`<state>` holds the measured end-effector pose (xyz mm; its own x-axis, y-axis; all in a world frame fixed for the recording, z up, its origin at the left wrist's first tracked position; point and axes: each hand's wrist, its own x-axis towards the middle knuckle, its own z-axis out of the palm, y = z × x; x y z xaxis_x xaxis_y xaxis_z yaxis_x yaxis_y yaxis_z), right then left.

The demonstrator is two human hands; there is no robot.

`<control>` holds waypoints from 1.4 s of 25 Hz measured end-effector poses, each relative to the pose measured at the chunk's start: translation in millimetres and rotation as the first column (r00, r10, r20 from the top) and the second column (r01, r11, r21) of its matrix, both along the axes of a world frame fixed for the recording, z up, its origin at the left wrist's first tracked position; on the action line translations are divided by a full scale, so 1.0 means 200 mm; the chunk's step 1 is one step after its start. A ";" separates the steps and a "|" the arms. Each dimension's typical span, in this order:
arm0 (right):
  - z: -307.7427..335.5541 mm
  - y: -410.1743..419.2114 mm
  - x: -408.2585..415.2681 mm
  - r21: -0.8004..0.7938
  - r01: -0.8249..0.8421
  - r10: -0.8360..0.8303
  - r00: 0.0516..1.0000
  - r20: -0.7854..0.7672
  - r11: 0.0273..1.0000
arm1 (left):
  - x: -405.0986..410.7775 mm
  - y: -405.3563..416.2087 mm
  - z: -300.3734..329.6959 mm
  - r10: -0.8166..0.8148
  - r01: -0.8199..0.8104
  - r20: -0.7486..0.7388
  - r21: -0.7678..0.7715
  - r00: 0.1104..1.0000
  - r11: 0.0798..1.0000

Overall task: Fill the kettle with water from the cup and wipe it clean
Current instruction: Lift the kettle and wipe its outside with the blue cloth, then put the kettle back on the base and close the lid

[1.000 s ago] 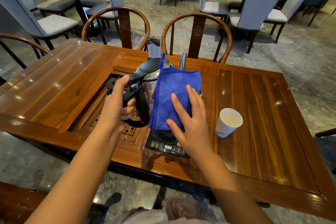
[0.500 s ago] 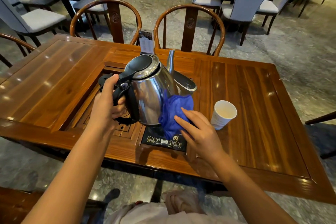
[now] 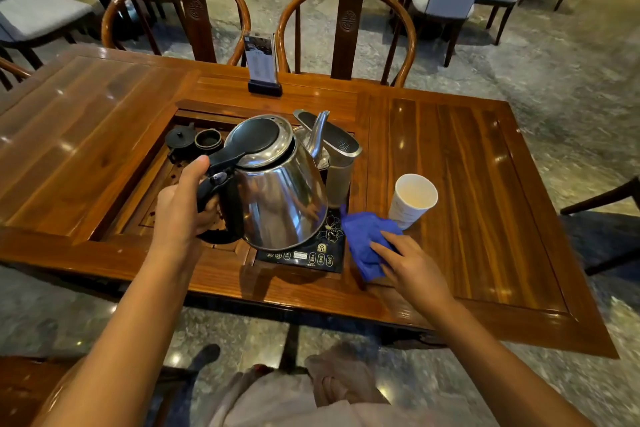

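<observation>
A steel kettle (image 3: 282,194) with a black lid and handle stands tilted over the black induction hob (image 3: 304,253) set into the wooden table (image 3: 467,184). My left hand (image 3: 180,204) grips its black handle. A crumpled blue cloth (image 3: 367,239) lies on the table just right of the hob, and my right hand (image 3: 412,263) rests on it with fingers spread, apart from the kettle. A white paper cup (image 3: 412,199) stands upright right of the cloth.
A steel water tap and its holder (image 3: 332,146) stand behind the kettle. Two small dark tea vessels (image 3: 194,140) sit in the sunken tea tray. A menu stand (image 3: 263,62) is at the far edge. Wooden chairs (image 3: 346,28) line the far side.
My right hand slid the blue cloth down off the kettle's side onto the table to the right. The left hand kept hold of the handle. The camera view tipped lower.
</observation>
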<state>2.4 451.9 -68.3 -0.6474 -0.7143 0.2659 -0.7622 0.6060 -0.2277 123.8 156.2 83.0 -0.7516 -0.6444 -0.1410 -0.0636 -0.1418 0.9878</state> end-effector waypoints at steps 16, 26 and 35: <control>-0.46 0.16 -0.02 0.435 0.101 -0.215 0.951 0.220 0.895 | -0.03 0.04 -0.14 -0.020 0.024 0.098 -0.041 0.995 0.999; -0.49 0.21 0.04 0.577 0.146 -0.353 0.898 0.263 0.803 | -0.03 0.00 -0.13 -0.040 0.050 0.103 -0.099 0.994 0.994; 0.44 -0.24 0.02 -0.516 0.145 -0.104 0.989 0.108 0.844 | -0.03 -0.02 -0.15 -0.063 0.075 0.084 -0.146 0.994 0.986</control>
<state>5.6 404.0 20.1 -0.7536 -0.3955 0.5250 -0.6572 0.4711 -0.5884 117.6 151.7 53.7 -0.7855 -0.6095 -0.1076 -0.1462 0.0138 0.9892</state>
